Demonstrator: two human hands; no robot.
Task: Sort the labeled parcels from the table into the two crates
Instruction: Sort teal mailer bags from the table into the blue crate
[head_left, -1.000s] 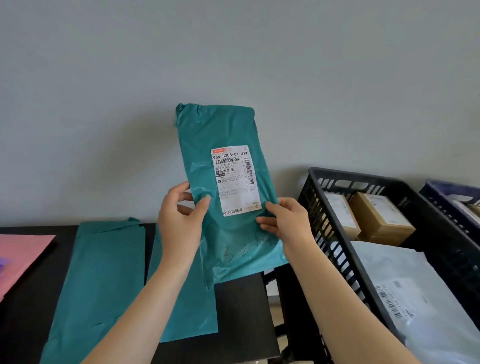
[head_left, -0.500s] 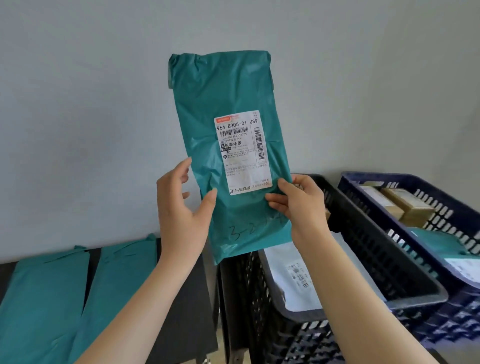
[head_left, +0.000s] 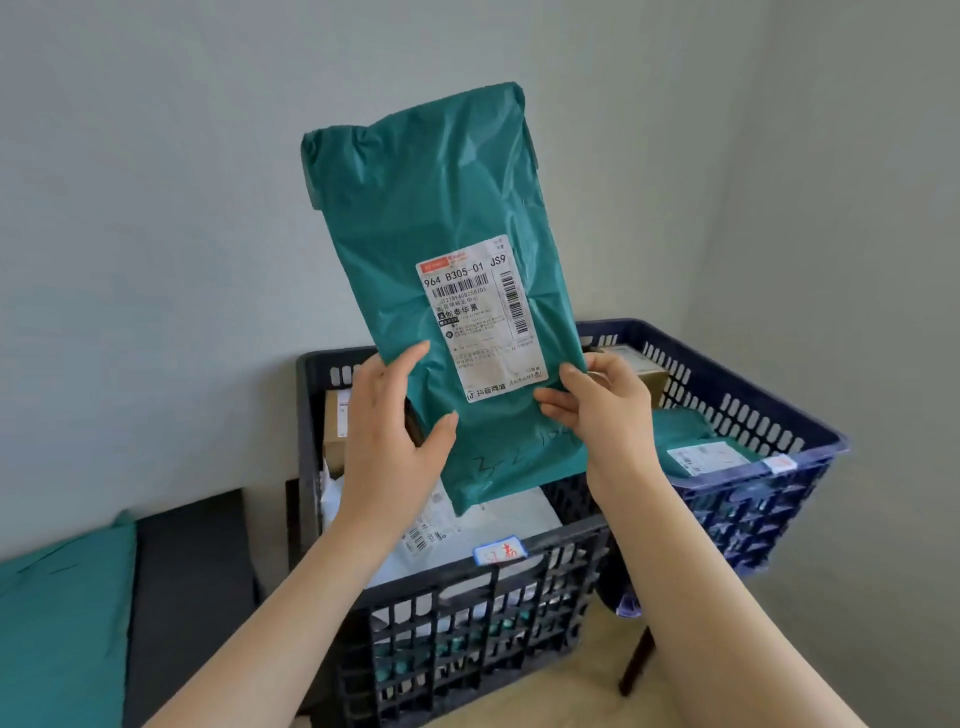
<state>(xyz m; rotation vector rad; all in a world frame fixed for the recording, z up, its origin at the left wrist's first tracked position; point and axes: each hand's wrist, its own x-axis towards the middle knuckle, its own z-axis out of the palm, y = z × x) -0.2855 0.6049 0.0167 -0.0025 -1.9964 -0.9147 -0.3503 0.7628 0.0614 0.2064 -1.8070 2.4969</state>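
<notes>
Above the black crate (head_left: 467, 587), your left hand (head_left: 395, 441) and right hand (head_left: 602, 410) pinch the green parcel (head_left: 431, 249) upright by its bottom. Misread the label (head_left: 480, 317) and it could drop into the wrong one of the 2 crates.

Lower left: black table (head_left: 192, 582), only a corner in frame. A teal parcel (head_left: 62, 623) lies flat on it at the frame's left edge. To the right is beige floor (head_left: 545, 696). The black crate (head_left: 467, 623) appears to stand on it, just beside the table. The blue crate (head_left: 753, 499) sits higher with a dark leg (head_left: 636, 660) under it; its support is hidden.
</notes>
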